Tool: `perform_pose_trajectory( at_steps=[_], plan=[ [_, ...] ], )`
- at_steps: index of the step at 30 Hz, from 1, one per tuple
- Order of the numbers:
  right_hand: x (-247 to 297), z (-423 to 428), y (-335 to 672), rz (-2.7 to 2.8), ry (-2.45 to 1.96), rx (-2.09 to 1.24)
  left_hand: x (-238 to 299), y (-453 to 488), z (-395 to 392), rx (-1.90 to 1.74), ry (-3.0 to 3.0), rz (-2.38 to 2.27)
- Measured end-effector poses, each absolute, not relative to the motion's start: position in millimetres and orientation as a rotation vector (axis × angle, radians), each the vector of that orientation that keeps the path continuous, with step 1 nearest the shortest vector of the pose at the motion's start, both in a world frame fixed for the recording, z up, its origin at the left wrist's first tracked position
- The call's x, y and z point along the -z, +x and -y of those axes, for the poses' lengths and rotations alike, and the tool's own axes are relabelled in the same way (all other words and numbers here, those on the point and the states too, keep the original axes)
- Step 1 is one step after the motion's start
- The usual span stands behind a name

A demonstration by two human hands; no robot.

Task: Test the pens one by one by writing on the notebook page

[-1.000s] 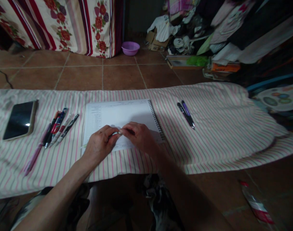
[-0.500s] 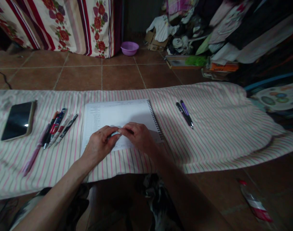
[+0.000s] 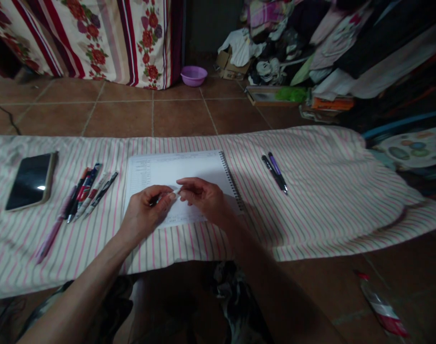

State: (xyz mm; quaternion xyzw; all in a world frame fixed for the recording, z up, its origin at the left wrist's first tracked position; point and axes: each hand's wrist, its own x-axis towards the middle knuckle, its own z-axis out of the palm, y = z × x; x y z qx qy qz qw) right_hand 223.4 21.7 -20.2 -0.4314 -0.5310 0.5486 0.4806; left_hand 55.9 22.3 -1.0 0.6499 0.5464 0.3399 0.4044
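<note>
My left hand (image 3: 146, 214) and my right hand (image 3: 203, 197) meet over a spiral notebook (image 3: 178, 169) lying open on a pink-striped cloth (image 3: 329, 191). Between the two hands is a pen (image 3: 167, 195): the left hand's fingers are curled round its dark end, and the right hand's fingertips pinch its pale end. Both hands are raised slightly above the page.
A phone (image 3: 30, 180) lies at the left, with several pens (image 3: 85, 191) beside it. Two more pens (image 3: 274, 172) lie right of the notebook. A purple bowl (image 3: 193, 75), a floral cloth (image 3: 106, 38) and piled clothes (image 3: 311, 43) are on the tiled floor beyond. A plastic bottle (image 3: 381, 306) lies at lower right.
Both hands have lifted a little off the page and the pen between them now shows more. The view has tilted slightly.
</note>
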Motion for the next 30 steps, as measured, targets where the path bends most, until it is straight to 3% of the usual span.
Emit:
perform_pose_trajectory(
  at_steps=[12, 21, 30],
  plan=[
    [13.9, -22.8, 223.0, 1.205, -1.103, -1.349, -3.4, 55.6, -22.7, -0.75, 1.982, -1.177],
    [11.2, -21.6, 222.6, 1.2, -1.156, -1.338, 1.0, 56.2, -20.0, -0.801, 1.713, -1.197],
    [13.9, -20.1, 220.7, 1.376, -1.285, -1.085, -1.8, 59.3, -18.6, -0.802, 1.868, -1.299]
  ],
)
